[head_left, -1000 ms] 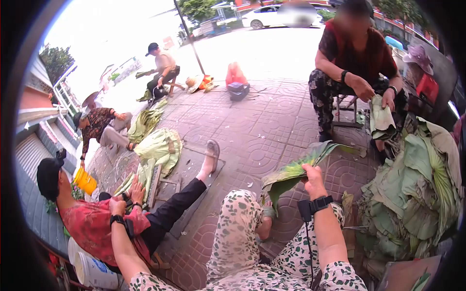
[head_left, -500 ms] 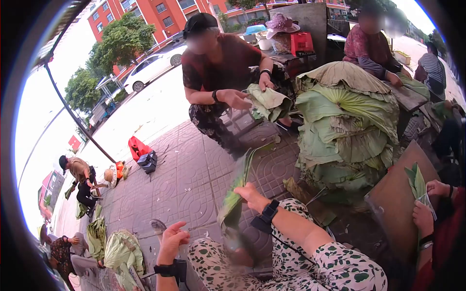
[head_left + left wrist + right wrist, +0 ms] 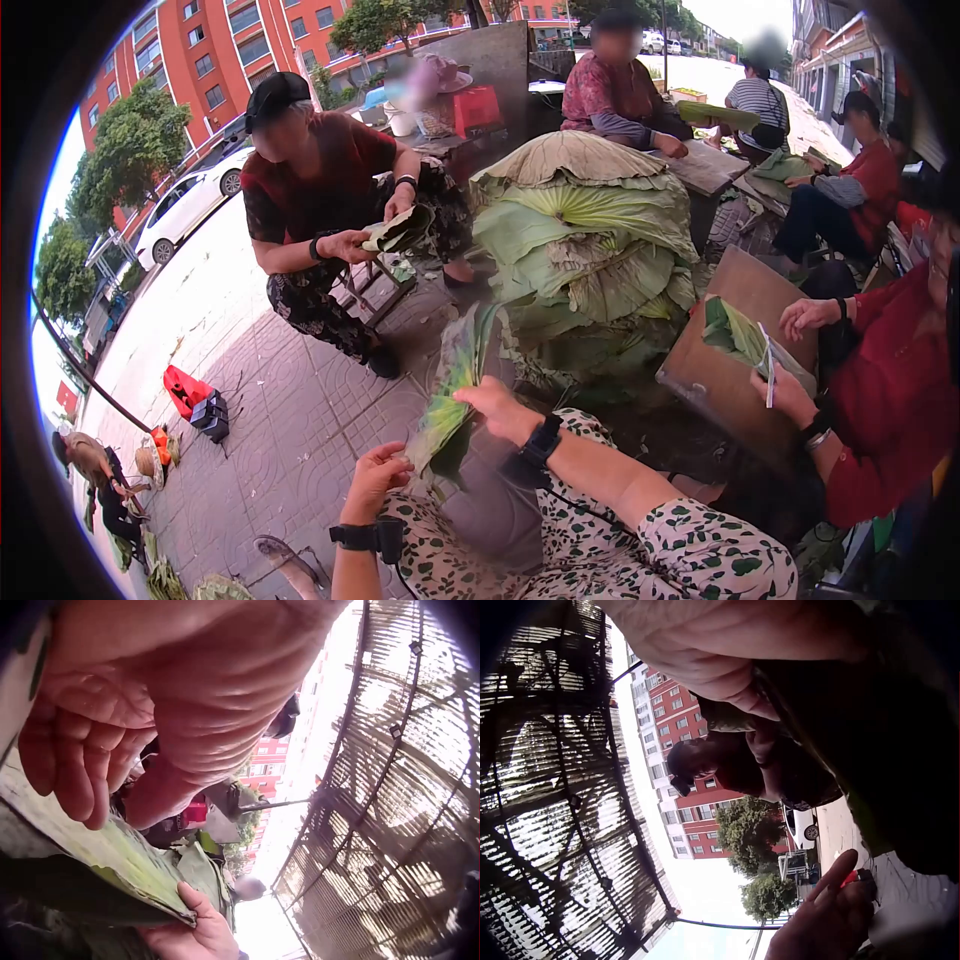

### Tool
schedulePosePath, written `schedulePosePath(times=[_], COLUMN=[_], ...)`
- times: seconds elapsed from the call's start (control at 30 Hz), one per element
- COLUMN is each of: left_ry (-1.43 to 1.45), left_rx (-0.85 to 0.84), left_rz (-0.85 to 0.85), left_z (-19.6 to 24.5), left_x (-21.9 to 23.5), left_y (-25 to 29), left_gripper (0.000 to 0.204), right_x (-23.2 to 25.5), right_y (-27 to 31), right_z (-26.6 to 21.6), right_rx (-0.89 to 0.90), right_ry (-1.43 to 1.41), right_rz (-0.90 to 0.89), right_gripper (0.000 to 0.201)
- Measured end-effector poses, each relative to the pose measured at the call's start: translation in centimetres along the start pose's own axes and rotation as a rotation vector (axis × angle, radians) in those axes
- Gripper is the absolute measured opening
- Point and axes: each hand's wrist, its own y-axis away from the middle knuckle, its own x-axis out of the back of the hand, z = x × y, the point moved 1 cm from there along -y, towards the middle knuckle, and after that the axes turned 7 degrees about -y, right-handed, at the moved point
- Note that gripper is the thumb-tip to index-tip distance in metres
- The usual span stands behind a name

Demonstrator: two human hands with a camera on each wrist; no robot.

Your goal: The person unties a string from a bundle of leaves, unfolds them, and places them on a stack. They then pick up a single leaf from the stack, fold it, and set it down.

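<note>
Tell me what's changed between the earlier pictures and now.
The head view has swung right, bringing the pile of lotus leaves from the edge toward the middle. The left hand has moved rightward, close beside the held lotus leaf. The right hand still grips that leaf.

Paved ground (image 3: 290, 420): leaf stack (image 3: 590, 240) (base in shadow), red bag (image 3: 187, 386), dark box (image 3: 210, 416).

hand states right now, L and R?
Left hand: open, fingers loosely bent, holding nothing, beside the leaf.
Right hand: closed on the leaf, gripping its edge.
</note>
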Motion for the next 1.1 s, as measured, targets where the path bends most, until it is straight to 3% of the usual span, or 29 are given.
schedulePosePath(times=[0.17, 0.3, 0.43, 0.5, 0.57, 0.67, 0.77, 0.8, 1.1], left_ry=[0.191, 0.351, 0.408, 0.453, 0.280, 0.302, 0.329, 0.317, 0.424], left_rx=[-0.114, -0.213, -0.139, -0.031, -0.049, -0.053, -0.067, -0.076, -0.167], left_rz=[-0.061, -0.210, -0.279, -0.209, -0.069, -0.135, -0.149, -0.174, -0.043], left_z=[3.4, 5.9, 3.7, 1.4, -0.9, 0.0, -0.5, -0.9, -0.7], left_x=[-2.4, -5.2, -5.9, -4.5, -3.6, -4.0, -4.0, -4.0, -2.9], left_y=[-2.2, -2.7, -3.9, -4.0, -5.2, -3.5, -2.7, -3.0, -4.0], left_gripper=[0.032, 0.029, 0.027, 0.027, 0.029, 0.028, 0.026, 0.025, 0.026], right_x=[0.4, -1.1, -0.9, -1.0, -1.2, -2.7, -2.7, -2.6, -6.3], right_y=[2.2, 5.6, 5.6, 5.2, 5.9, 6.9, 5.5, 5.2, 3.0], right_z=[-1.7, -3.3, -3.0, -1.9, -2.4, -2.6, -1.3, -0.9, -1.7], right_rx=[0.101, 0.127, 0.149, 0.151, 0.156, 0.160, 0.087, 0.083, 0.005], right_ry=[-0.070, -0.076, -0.009, -0.045, -0.042, 0.054, 0.160, 0.202, 0.304], right_rz=[-0.022, -0.054, 0.038, 0.010, -0.028, 0.035, -0.084, -0.026, -0.159], right_gripper=[0.022, 0.018, 0.015, 0.014, 0.011, 0.007, 0.013, 0.014, 0.014])
